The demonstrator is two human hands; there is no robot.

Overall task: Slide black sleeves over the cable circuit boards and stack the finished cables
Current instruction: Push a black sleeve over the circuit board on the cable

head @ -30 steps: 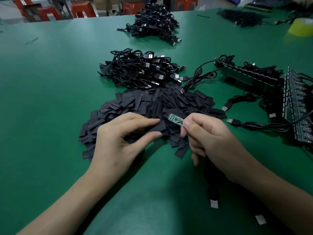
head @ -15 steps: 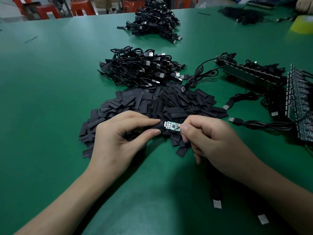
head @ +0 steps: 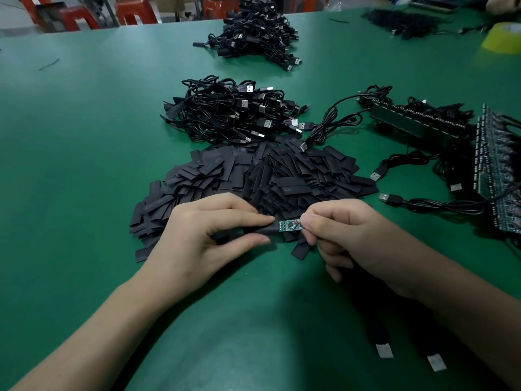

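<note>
We see matt black sleeves [head: 253, 176] heaped at centre on smooth green table [head: 84, 136]; cables [head: 231, 111] above carry shiny metal plugs; circuit board [head: 290, 224] looks glossy green.

Assembly workshop: green worktable [head: 84, 142] heaped with cable piles [head: 231, 111], sleeves [head: 296, 170].

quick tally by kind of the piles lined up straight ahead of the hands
black sleeve piles: 1
black cable piles, near and far: 2
total: 3
</note>
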